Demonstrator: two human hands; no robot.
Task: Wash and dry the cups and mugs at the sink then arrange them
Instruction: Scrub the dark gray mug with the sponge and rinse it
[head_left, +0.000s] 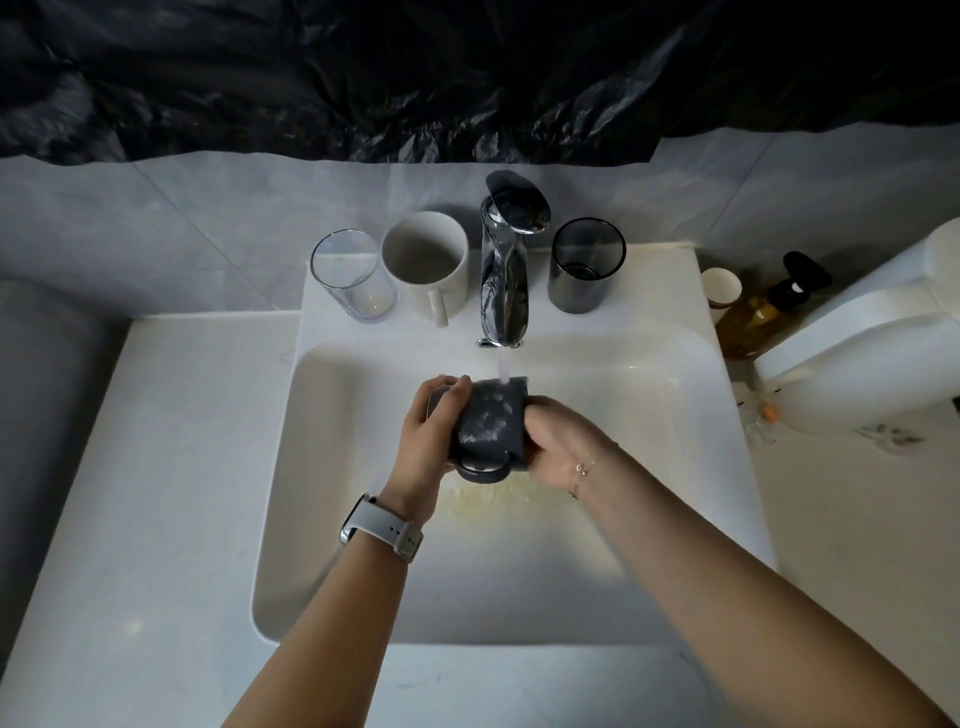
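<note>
Running from the single chrome faucet (506, 270), one stream of water (504, 366) falls onto one dark mug (491, 421), which is held on its side directly below the spout, over the basin of the white sink (363, 519). White suds are seen on the mug's upturned wall, and its one handle (483, 473) points toward the person.

The mug is gripped by two hands. The left hand (428, 436), on the faucet's left, is wrapped over one end of the mug, fingers (460, 387) curled across that end. A pale watch (382, 530) is worn on that wrist. The right hand (561, 441), below and slightly right of the faucet, is closed against the mug's other end; whether its fingers reach inside cannot be told, since they are hidden by the mug. One thin bracelet (582, 470) is worn on that wrist.

Four other vessels are counted on the ledge and tabletop beside the faucet. Just left of the faucet one white mug (431, 265) stands upright, its handle turned toward the basin. Further left, touching or nearly touching that mug, one clear glass (353, 275) stands upright. Just right of the faucet one smoked grey glass (587, 262) stands upright. Further right, off the sink's edge, one small paper cup (721, 291) is seen, and just beside it one amber pump bottle (769, 306) with a black top.

Behind the faucet, black plastic sheeting (467, 73) is hung across the wall.
</note>
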